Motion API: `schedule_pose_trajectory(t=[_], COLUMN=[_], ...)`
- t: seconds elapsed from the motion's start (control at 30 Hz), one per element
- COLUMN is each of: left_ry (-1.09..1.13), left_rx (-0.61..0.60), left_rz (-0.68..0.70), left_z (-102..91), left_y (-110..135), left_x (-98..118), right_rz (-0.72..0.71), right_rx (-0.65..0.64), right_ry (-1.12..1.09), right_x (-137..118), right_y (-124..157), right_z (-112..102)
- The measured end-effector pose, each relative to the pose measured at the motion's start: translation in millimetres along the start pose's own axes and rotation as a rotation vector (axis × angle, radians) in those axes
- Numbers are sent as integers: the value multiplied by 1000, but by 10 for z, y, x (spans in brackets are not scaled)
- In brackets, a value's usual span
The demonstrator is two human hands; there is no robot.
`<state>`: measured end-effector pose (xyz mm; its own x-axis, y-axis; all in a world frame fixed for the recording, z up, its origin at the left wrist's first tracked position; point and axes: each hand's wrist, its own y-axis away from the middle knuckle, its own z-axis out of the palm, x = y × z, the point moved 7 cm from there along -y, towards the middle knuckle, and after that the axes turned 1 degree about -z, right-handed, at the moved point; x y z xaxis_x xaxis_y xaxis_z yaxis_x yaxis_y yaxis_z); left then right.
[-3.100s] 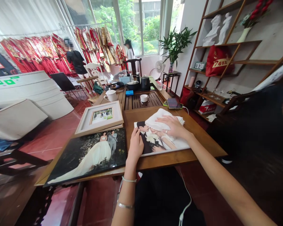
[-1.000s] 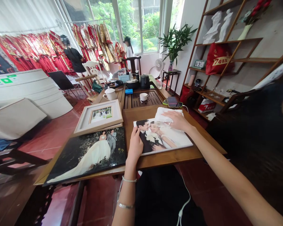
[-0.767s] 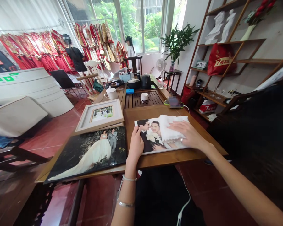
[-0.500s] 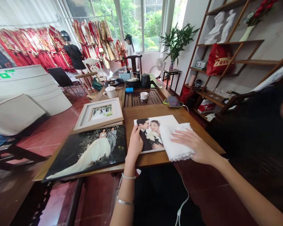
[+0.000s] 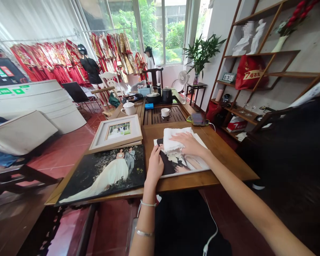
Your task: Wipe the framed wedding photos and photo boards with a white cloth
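A photo panel [image 5: 173, 165] showing a couple lies flat at the near side of the wooden table. My left hand [image 5: 155, 166] grips its left edge, thumb on the face. On the panel's upper part rests a folded white towel [image 5: 172, 138], hiding the couple's heads. My right hand [image 5: 190, 143] presses on this towel with fingers stretched over it and holds it. Left of my left hand lies a larger, dark wedding photo panel [image 5: 106, 174]. Behind that one is a light-framed photo [image 5: 98, 138], lying face up.
Past the panel, a slatted tea tray [image 5: 173, 119] carries a white cup [image 5: 165, 112]. A lidded mug [image 5: 128, 107] stands to its left, a phone [image 5: 199, 119] with a cable to its right. A dark-clothed person [image 5: 288, 142] is close on the right. Two people stand near the garment racks.
My right hand has slid the towel up and left across the photo panel, uncovering its lower right. My left hand keeps its hold on the edge. The whole view has shifted slightly.
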<state>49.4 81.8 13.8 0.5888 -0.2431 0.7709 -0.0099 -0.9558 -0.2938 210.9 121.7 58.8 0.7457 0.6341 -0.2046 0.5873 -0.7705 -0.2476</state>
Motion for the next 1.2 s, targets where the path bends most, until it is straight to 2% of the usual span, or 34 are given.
schedule_pose_trajectory(t=[0.17, 0.3, 0.4, 0.53, 0.63, 0.73, 0.83, 1.0, 1.2], left_ry=[50, 67, 80, 103, 141, 195, 223, 274, 233], left_rx=[17, 29, 35, 52, 48, 51, 53, 54, 27], left_rz=[-15, -50, -69, -91, -129, -147, -124, -80, -94], left_z=[-16, -22, -33, -62, -81, -107, -127, -145, -62], left_y=[-6, -8, -2, 16, 34, 49, 60, 66, 60], left_x=[-18, -9, 35, 92, 107, 123, 148, 174, 136], right_rz=[-192, -244, -150, -14, 14, -21, -75, -155, -169], right_rx=[-20, -42, -29, -14, -14, -19, -20, -38, -65], right_ry=[-73, -109, -88, -6, 31, 41, 37, -6, -33], right_x=[-419, -452, -306, -189, -263, -432, -615, -829, -853], right_y=[511, 857, 780, 334, 20, -81, 30, 373, 753], right_z=[-39, -103, -110, -62, -12, 41, 80, 77, -13])
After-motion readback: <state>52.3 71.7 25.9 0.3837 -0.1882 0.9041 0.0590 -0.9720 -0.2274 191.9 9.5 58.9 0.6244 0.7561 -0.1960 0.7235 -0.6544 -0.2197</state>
